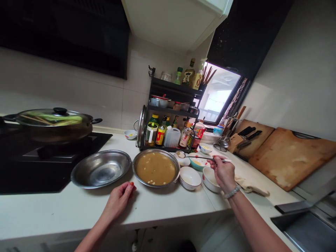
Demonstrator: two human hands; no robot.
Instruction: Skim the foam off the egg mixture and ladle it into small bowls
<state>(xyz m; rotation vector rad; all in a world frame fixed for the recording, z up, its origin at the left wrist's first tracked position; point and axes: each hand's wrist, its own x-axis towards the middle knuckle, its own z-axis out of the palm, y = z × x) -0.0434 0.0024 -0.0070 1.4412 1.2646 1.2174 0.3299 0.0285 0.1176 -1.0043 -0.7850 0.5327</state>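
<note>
My right hand [223, 172] is closed round the handle of a long metal spoon [201, 157]. The spoon's head points left, above a small white bowl [183, 161] beside the steel basin of brown liquid. Pale bits float in that basin [177, 174]. My left hand [119, 202] rests near the counter with curled fingers, in front of the gap between the basin and an empty-looking steel basin [101, 171]; red shows at its fingertips, and I see nothing held. Close to my right hand are a white bowl [190, 178], another white bowl [208, 180] and a green-rimmed bowl [197, 162].
A lidded pan [57, 126] stands on the black cooktop [86, 150] at left. Behind the bowls is a black rack [173, 112] with bottles and jars. Cutting boards [291, 157], a knife block [237, 141], a cloth [253, 187] and a sink [307, 231] lie to the right.
</note>
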